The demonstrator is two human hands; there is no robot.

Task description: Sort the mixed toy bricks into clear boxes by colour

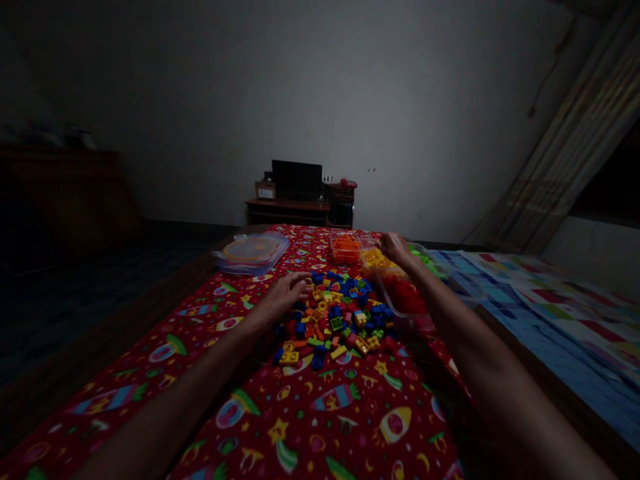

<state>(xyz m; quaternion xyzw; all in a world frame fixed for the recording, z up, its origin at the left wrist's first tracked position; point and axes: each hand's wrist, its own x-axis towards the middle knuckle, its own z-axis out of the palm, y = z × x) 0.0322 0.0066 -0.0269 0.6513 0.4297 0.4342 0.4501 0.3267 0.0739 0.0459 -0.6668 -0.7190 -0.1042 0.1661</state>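
Plastic knobbly bricks (340,321) under loosely open left hand (287,291); right hand (397,249), grip unclear.

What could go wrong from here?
The right hand hovers over the yellow-block tub, close beside the orange-block tub; a block could drop in the wrong tub. The right forearm lies along the red-block tub and could nudge it. Dim light makes colours in the loose pile easy to confuse.

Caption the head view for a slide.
Left hand at a pile of mixed toy bricks; right hand over sorted yellow bricks.
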